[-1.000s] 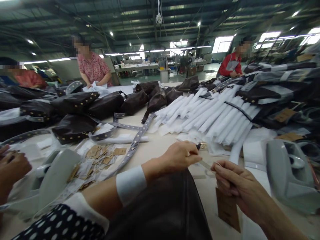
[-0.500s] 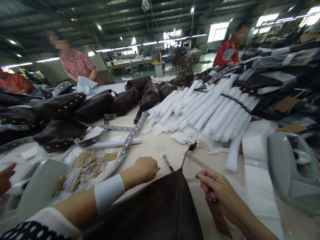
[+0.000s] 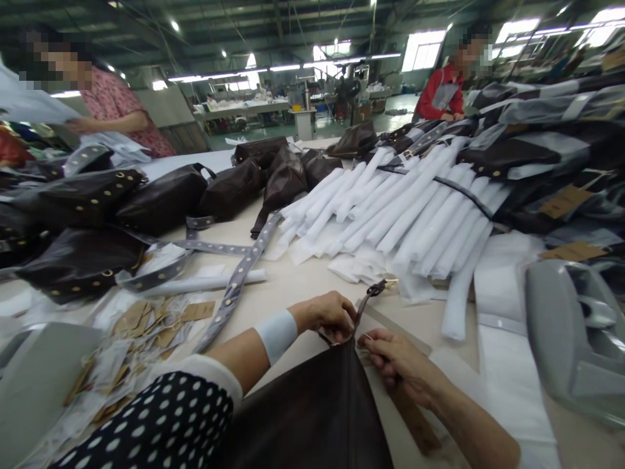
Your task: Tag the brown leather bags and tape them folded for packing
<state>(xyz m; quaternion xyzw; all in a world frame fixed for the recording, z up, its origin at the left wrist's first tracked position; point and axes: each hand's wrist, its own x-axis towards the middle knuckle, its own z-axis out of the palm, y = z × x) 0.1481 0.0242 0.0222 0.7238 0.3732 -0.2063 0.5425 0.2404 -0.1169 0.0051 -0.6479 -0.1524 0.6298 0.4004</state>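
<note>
**Across a pale table (image 3: 288, 286) in a factory hall (image 3: 209, 39), bending over a dark bag (image 3: 312, 404)**

Facing rows of strip lights and bright windows beyond the table; leaning over the dark bag, lying in the near middle and tapering toward a thin strap (image 3: 362, 309) with a buckle (image 3: 390, 283) at its far end; curling the fingers of the left hand (image 3: 332, 316) inward beside the strap's base, leaving unclear whether actually grasping it; pinching a thin pale cord (image 3: 368, 337) between thumb and forefinger of the right hand (image 3: 400, 361), just across the strap, with a brown tag (image 3: 413, 420) hanging below the palm; lying ahead, banked as white rolls (image 3: 415, 215); spreading at left as a loose heap of tags (image 3: 161, 319) beside a studded strap (image 3: 244, 267); standing at either side as grey dispensers (image 3: 571, 332); crowding the far left as more dark bags (image 3: 166, 195); working beyond in pink floral (image 3: 120, 107) and in red (image 3: 442, 91).
</note>
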